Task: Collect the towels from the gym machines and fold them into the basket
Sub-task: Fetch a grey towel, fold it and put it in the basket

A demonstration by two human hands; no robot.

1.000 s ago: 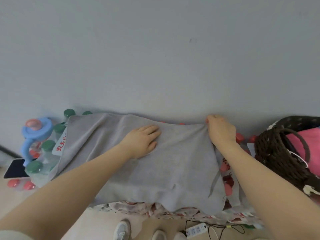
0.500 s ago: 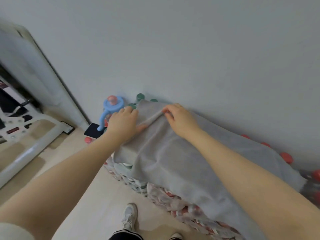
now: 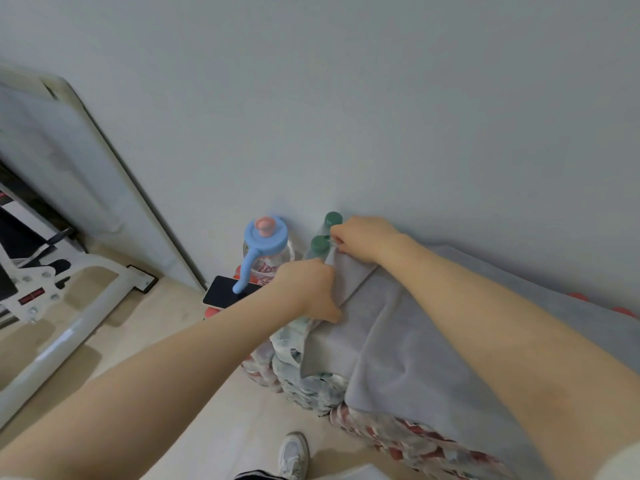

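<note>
A white metal gym machine point(image 3: 65, 306) stands far left. A blue-lidded jug point(image 3: 265, 251) and green-capped bottles point(image 3: 320, 244) crowd the wall. The left hand point(image 3: 306, 289) and right hand point(image 3: 363, 239) pinch the soft grey towel point(image 3: 398, 327), spread over wrapped bottle packs point(image 3: 311, 386).

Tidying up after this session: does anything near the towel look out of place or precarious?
Yes: a dark phone lies beside the blue-lidded jug, with the jug's spout hanging over it. It sits at the edge near the left hand, so a tug on the grey towel might knock it. Nothing looks spilled or damaged.
</note>
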